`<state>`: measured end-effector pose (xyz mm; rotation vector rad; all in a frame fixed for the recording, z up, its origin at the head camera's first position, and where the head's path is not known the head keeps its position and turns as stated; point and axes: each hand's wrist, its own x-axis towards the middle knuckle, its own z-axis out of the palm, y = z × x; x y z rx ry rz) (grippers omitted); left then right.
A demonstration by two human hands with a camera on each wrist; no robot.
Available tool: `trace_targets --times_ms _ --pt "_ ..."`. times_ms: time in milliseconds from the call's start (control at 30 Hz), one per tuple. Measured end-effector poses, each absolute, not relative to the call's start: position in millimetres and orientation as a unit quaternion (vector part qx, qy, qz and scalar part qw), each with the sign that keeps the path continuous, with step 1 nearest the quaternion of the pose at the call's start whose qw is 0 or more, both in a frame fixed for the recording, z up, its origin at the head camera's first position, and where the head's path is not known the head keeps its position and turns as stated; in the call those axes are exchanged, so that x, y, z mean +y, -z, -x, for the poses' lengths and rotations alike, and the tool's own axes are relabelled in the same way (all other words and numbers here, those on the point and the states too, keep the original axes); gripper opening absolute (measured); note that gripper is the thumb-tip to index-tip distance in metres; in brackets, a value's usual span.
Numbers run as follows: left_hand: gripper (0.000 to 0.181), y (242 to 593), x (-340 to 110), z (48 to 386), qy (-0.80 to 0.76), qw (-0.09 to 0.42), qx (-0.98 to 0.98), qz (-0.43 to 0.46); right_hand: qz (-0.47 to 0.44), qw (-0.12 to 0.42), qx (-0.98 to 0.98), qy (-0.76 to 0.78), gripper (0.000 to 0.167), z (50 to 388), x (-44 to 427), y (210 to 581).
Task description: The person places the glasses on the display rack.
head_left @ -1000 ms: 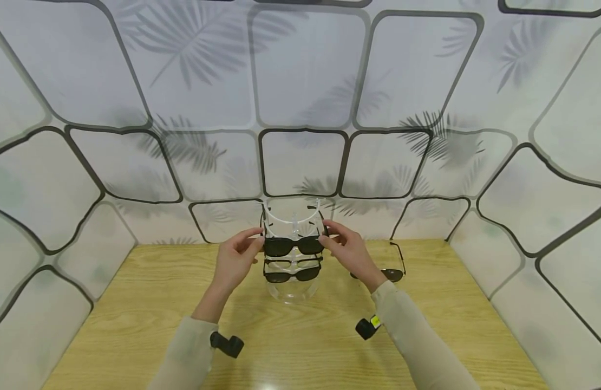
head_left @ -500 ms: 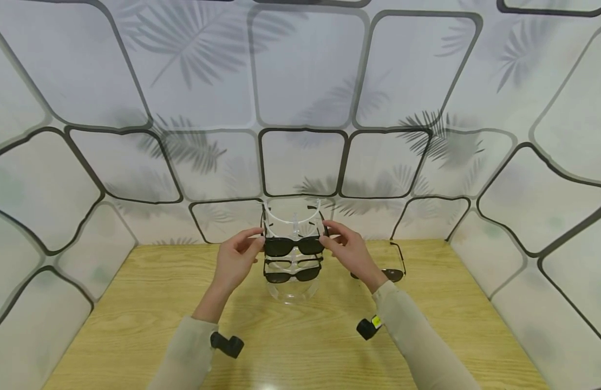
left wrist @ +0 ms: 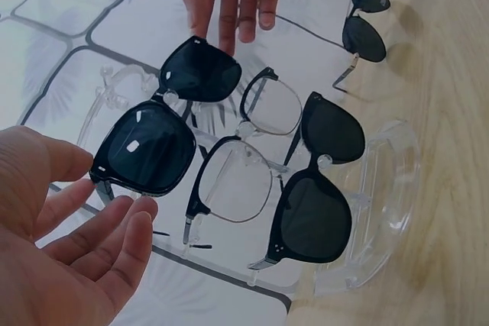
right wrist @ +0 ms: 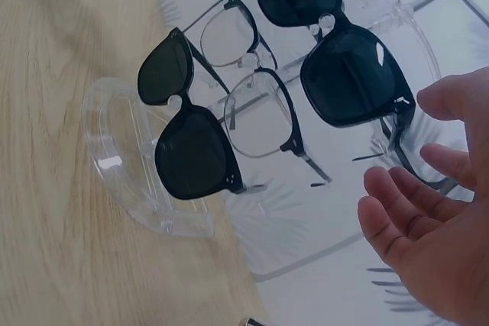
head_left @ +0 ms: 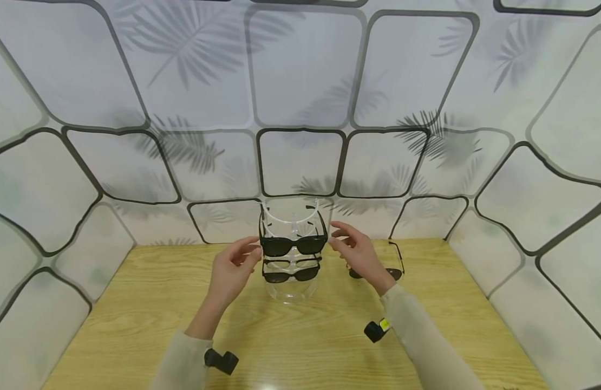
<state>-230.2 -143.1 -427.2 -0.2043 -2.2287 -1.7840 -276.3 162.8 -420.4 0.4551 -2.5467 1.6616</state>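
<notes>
A clear display stand [head_left: 292,298] bears three pairs of eyewear, one above another. Uppermost are black sunglasses [head_left: 278,247], below them half-rim glasses with clear lenses [left wrist: 197,196], and lowest a second pair of black sunglasses [right wrist: 195,154]. My left hand [head_left: 232,271] is at the left corner of the top sunglasses, fingers loosely bent; in the left wrist view its fingertips [left wrist: 81,164] are right by the hinge, and whether they touch is hard to tell. My right hand [head_left: 359,253] is just right of the same sunglasses, apart from them, its fingers spread.
Another pair of sunglasses [head_left: 394,274] lies on the wooden table [head_left: 291,346] to the right, partly behind my right hand. A patterned backdrop [head_left: 302,162] rises close behind the stand and along both sides.
My right hand has let go of the top sunglasses and moved off to the right. My left hand has eased slightly down and left. The sunglasses stay on the stand.
</notes>
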Motion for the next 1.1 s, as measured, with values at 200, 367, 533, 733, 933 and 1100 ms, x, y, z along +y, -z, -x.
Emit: trace_targets --times_ms 200,367,533,733,933,1100 --pt "0.026 435.5 -134.4 219.8 0.618 0.125 -0.773 0.074 -0.124 0.031 -0.838 -0.531 0.05 273.5 181.7 429.7" --pt "0.022 446.0 -120.2 214.4 0.618 0.109 -0.773 0.094 -0.106 0.032 -0.842 -0.528 0.049 270.1 200.0 437.4" --pt "0.021 456.3 -97.1 211.8 0.615 0.079 -0.775 0.121 -0.091 0.047 -0.845 -0.524 0.048 265.2 219.1 444.7" --pt "0.023 467.6 -64.4 211.1 0.612 0.04 -0.775 0.152 -0.072 0.05 -0.843 -0.532 0.049 257.2 240.4 456.3" --pt "0.026 481.4 -31.6 213.3 0.589 0.01 -0.786 0.185 -0.05 0.053 -0.85 -0.522 0.051 249.3 265.1 466.6" --pt "0.028 494.6 -6.7 217.5 0.587 0.002 -0.786 0.192 -0.04 0.063 -0.854 -0.516 0.051 241.7 282.5 474.0"
